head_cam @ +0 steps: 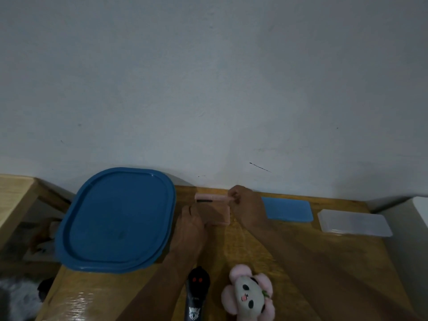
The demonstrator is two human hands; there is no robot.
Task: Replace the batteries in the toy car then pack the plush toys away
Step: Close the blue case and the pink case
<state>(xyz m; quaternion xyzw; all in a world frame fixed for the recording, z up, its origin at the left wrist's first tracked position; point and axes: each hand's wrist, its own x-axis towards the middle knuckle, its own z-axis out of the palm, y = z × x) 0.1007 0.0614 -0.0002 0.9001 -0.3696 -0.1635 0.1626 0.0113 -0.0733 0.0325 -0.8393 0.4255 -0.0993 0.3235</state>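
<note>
- Both hands are closed on the pink toy car (220, 216) at the far edge of the wooden table (254, 246), close to the wall (208, 89).
- The left hand (191, 220) has its fingers curled around the left side of the car's body and holds it against the table.
- The right hand (246, 205) pinches, between thumb and fingertips, the right end of a narrow pink flap (212, 197) that runs along the far side of the car; whether this flap is attached to the body cannot be told.
- A short dark strip (204, 201) shows just under the flap; motion blur hides the car's finer detail.
- A large blue lid (115, 218) lies flat to the left of the left hand, just beside it, with its left part overhanging the table edge.
- To the right of the right hand lies a small blue lid (288, 209), and further right a clear plastic box (354, 223); the two lie near each other but apart.
- At the near edge, between the forearms, lie two plush toys: a black plush (198, 286) with red eyes, and beside it on the right a pink flower-shaped plush (249, 295) with a panda face turned upward.
- Both plush toys are well apart from the car.
- A second wooden surface (14, 193) stands at the far left, apart from the table.
</note>
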